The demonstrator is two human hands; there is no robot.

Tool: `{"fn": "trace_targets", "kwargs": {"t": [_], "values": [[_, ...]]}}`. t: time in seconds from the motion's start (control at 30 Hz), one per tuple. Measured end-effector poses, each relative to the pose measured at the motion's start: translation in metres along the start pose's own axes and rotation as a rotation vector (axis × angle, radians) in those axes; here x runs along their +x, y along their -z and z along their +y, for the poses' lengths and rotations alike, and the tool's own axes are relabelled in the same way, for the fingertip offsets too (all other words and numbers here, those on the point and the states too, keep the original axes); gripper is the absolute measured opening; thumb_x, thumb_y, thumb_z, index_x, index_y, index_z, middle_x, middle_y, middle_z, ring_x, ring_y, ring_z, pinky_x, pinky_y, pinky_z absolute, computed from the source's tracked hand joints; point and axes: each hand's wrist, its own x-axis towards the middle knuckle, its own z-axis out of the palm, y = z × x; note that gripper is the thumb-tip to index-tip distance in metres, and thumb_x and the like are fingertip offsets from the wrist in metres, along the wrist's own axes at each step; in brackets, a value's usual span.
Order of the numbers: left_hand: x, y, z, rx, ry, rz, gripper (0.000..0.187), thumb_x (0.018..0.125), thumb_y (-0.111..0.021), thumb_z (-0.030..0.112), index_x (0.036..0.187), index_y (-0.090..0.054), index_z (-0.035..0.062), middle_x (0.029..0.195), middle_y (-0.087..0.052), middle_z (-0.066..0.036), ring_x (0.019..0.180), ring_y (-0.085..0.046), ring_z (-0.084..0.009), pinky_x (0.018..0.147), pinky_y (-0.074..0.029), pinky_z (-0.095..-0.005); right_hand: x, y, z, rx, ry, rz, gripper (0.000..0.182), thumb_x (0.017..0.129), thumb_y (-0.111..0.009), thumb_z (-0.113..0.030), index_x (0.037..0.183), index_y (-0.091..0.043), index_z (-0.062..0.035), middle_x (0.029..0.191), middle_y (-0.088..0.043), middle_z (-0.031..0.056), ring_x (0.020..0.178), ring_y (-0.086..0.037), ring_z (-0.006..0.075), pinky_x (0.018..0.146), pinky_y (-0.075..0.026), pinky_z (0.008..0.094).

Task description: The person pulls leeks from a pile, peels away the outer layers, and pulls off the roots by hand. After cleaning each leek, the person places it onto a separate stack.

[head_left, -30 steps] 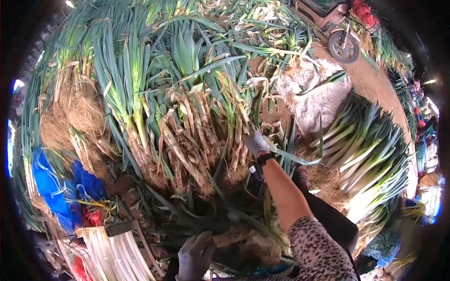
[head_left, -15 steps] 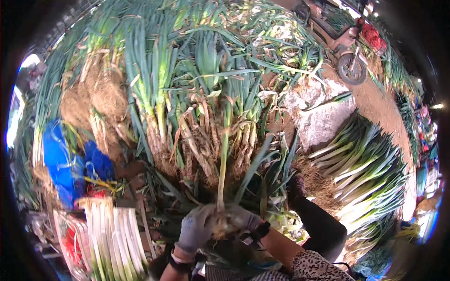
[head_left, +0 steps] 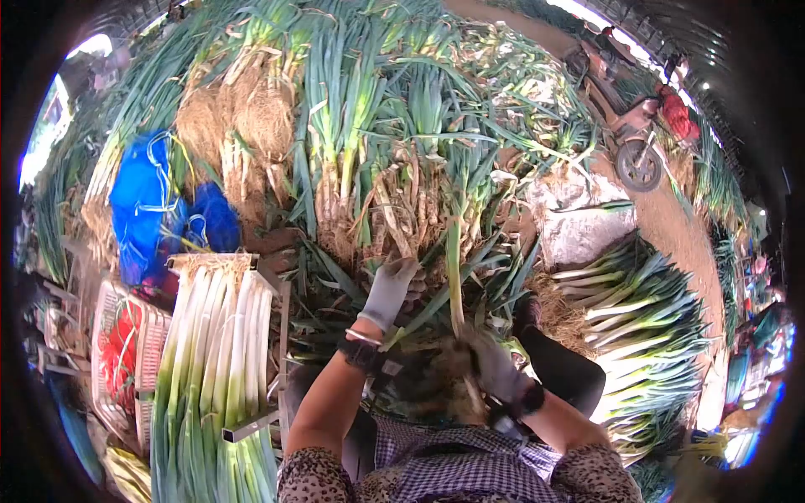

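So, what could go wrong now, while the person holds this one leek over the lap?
1. The right hand grips the leek only near its root end, so the long stalk may bend or snap.
2. The left hand reaches into the uncleaned leek pile; pulling there could make neighbouring stalks slide down.
3. Soil from the roots may fall on the checked apron.

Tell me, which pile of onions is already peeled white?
The trimmed stack beside the left hand shows clean white stalks. The heap in front is brown and dirty, and the right pile greener.
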Motion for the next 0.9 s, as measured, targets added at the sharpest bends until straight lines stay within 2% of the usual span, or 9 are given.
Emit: {"fn": "trace_targets", "kwargs": {"t": [0.1, 0.13, 0.23, 0.37, 0.4, 0.53, 0.67, 0.77, 0.9], "values": [[0.004, -0.001, -0.015, -0.242, 0.191, -0.075, 0.051, 0.094, -0.058, 0.041, 0.133, -0.047, 0.0107, 0.098, -0.062, -0.007, 0.077, -0.064, -0.0262, 0.072, -0.054, -0.0405, -0.054, 0.001, -0.042, 0.409, -0.398, -0.083, 0.034, 0.101, -0.046, -0.030, 0.126, -0.049, -0.0060, 0.081, -0.050, -0.0014, 0.059, -0.042, 0.0061, 0.051, -0.036, 0.0211], [-0.001, -0.005, -0.015, -0.311, 0.256, -0.161, 0.064, 0.094, -0.056, 0.045, 0.144, -0.031, 0.0135, 0.120, -0.054, -0.014, 0.092, -0.061, -0.0301, 0.085, -0.052, -0.0449, -0.064, 0.003, -0.046, 0.603, -0.546, -0.089, 0.036, 0.101, -0.047, -0.029, 0.129, -0.048, -0.0062, 0.082, -0.050, -0.0010, 0.058, -0.042, 0.0063, 0.050, -0.036, 0.0211], [-0.023, -0.023, -0.012, -0.602, 0.268, -0.447, 0.076, 0.094, -0.055, 0.042, 0.150, -0.014, 0.0118, 0.150, -0.023, -0.022, 0.130, -0.039, -0.0425, 0.106, -0.035, -0.0580, -0.077, 0.004, -0.065, 0.531, -0.592, -0.151, 0.043, 0.101, -0.048, -0.029, 0.138, -0.042, -0.0073, 0.085, -0.053, 0.0001, 0.058, -0.043, 0.0062, 0.051, -0.037, 0.0208], [-0.032, -0.035, -0.018, -0.643, 0.244, -0.492, 0.055, 0.097, -0.053, 0.036, 0.140, -0.037, 0.0066, 0.126, -0.052, -0.018, 0.122, -0.050, -0.0326, 0.104, -0.041, -0.0546, -0.085, 0.000, -0.084, 0.273, -0.537, -0.311, 0.043, 0.102, -0.043, -0.034, 0.137, -0.045, -0.0080, 0.093, -0.059, -0.0013, 0.075, -0.052, 0.0027, 0.067, -0.046, 0.0193], [-0.030, -0.035, -0.022, -0.728, 0.262, -0.555, 0.044, 0.097, -0.054, 0.029, 0.130, -0.047, 0.0014, 0.111, -0.060, -0.012, 0.109, -0.058, -0.0272, 0.099, -0.047, -0.0462, -0.086, -0.002, -0.088, 0.298, -0.538, -0.330, 0.045, 0.102, -0.043, -0.034, 0.139, -0.043, -0.0086, 0.093, -0.058, -0.0012, 0.075, -0.051, 0.0025, 0.066, -0.046, 0.0192], [-0.035, -0.033, 0.006, -0.636, -0.130, -0.392, 0.042, 0.092, -0.058, 0.015, 0.127, -0.047, -0.0057, 0.107, -0.061, -0.012, 0.095, -0.062, -0.0250, 0.087, -0.052, -0.0344, -0.068, -0.007, -0.107, 0.243, -0.489, -0.433, 0.050, 0.102, -0.042, -0.038, 0.144, -0.037, -0.0098, 0.094, -0.057, -0.0006, 0.074, -0.051, 0.0036, 0.064, -0.046, 0.0200], [-0.047, -0.008, 0.046, -0.593, -0.391, -0.255, 0.036, 0.092, -0.058, 0.011, 0.123, -0.050, -0.0051, 0.101, -0.065, -0.015, 0.089, -0.065, -0.0246, 0.083, -0.054, -0.0360, -0.037, -0.013, -0.054, 0.087, -0.213, -0.584, 0.053, 0.101, -0.045, -0.039, 0.143, -0.037, -0.0083, 0.097, -0.059, 0.0005, 0.077, -0.055, 0.0066, 0.067, -0.048, 0.0209], [-0.047, 0.016, 0.046, -0.560, -0.402, -0.130, 0.034, 0.091, -0.060, 0.006, 0.123, -0.051, -0.0022, 0.101, -0.064, -0.014, 0.088, -0.066, -0.0245, 0.079, -0.056, -0.0384, -0.010, -0.018, 0.029, 0.169, -0.326, -0.436, 0.048, 0.097, -0.055, -0.033, 0.135, -0.045, -0.0048, 0.100, -0.062, 0.0046, 0.083, -0.060, 0.0138, 0.071, -0.050, 0.0271], [-0.051, 0.022, 0.041, -0.285, -0.466, 0.064, 0.027, 0.088, -0.066, 0.004, 0.113, -0.057, 0.0007, 0.093, -0.065, -0.006, 0.084, -0.063, -0.0164, 0.077, -0.052, -0.0303, 0.059, -0.035, 0.011, -0.555, 0.343, -0.005, 0.044, 0.084, -0.071, -0.027, 0.118, -0.055, -0.0033, 0.100, -0.064, 0.0138, 0.086, -0.063, 0.0259, 0.074, -0.051, 0.0372]]}}
